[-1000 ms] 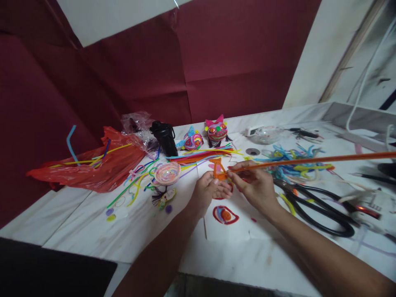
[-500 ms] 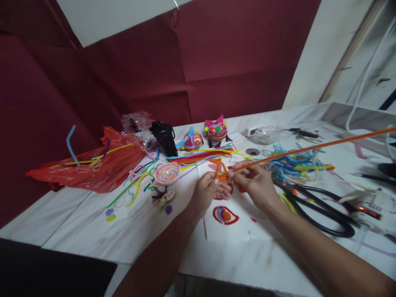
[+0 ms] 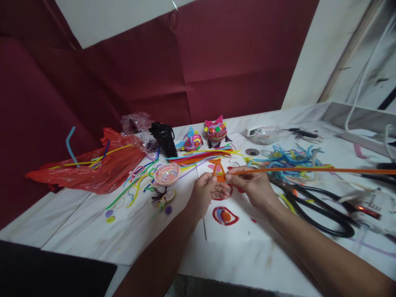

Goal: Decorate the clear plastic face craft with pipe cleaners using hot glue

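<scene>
An orange pipe cleaner (image 3: 297, 169) is bent at one end into a small triangular loop, and its long straight tail runs off to the right. My left hand (image 3: 206, 189) pinches the loop's lower left side, the other fingers curled beneath. At the loop's right corner my right hand (image 3: 252, 185) pinches the same pipe cleaner between thumb and forefinger. Both hands hover over a white paper sheet (image 3: 238, 233). On the sheet lies an eye-shaped piece (image 3: 225, 215) with a red outline and orange centre; other red pieces are partly hidden behind my hands.
Black-handled scissors (image 3: 321, 206) and a glue gun (image 3: 369, 208) lie right, beside tangled pipe cleaners (image 3: 287, 159). Behind stand two colourful animal heads (image 3: 217, 131) and a black bottle (image 3: 163, 138). A small bowl (image 3: 167, 174) and a red plastic bag (image 3: 89, 175) are left.
The long tail of the orange pipe cleaner has swung down from an upward slant to nearly level. Both hands stay in about the same place, still pinching it.
</scene>
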### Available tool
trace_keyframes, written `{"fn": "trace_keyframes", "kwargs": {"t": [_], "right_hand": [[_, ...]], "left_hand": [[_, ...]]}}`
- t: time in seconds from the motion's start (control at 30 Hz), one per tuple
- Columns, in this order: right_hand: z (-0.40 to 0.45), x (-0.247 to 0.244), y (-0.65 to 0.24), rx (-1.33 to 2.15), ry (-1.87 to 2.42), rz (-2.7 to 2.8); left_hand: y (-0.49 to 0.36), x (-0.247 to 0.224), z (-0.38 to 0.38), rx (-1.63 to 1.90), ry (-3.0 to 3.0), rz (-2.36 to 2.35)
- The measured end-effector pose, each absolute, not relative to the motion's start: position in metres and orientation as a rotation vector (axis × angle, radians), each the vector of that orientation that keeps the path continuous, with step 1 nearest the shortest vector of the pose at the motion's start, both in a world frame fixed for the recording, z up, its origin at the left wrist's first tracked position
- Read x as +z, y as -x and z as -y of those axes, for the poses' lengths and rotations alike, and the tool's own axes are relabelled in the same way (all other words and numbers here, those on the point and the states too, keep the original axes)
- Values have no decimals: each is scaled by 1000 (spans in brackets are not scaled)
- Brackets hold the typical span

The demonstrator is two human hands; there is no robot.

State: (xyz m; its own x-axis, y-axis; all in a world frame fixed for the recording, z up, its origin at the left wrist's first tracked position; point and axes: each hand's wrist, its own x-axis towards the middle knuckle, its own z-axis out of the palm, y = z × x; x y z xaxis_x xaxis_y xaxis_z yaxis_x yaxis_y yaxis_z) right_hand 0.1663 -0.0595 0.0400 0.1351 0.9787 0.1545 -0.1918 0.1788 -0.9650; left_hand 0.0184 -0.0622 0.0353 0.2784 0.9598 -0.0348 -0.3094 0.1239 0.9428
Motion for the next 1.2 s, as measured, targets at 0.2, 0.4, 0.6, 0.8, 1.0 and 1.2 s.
{"fn": "trace_keyframes", "kwargs": {"t": [0.2, 0.4, 0.6, 0.8, 1.0, 1.2], "right_hand": [[60, 38, -165, 1277, 930, 942], [62, 39, -164, 1426, 872, 871], [59, 33, -167, 1564, 843, 888], [59, 32, -165, 1778, 796, 751], [60, 41, -162, 1847, 766, 761], [65, 54, -156, 1483, 941, 865]], "left_hand": [[-19, 37, 62, 1136, -1003, -841], [-20, 36, 63, 1141, -986, -841], [-21, 37, 63, 1169, -993, -828], [-22, 38, 64, 1212, -1040, -810], [-22, 41, 65, 1278, -1098, -827], [-22, 46, 68, 1359, -1123, -837]]}}
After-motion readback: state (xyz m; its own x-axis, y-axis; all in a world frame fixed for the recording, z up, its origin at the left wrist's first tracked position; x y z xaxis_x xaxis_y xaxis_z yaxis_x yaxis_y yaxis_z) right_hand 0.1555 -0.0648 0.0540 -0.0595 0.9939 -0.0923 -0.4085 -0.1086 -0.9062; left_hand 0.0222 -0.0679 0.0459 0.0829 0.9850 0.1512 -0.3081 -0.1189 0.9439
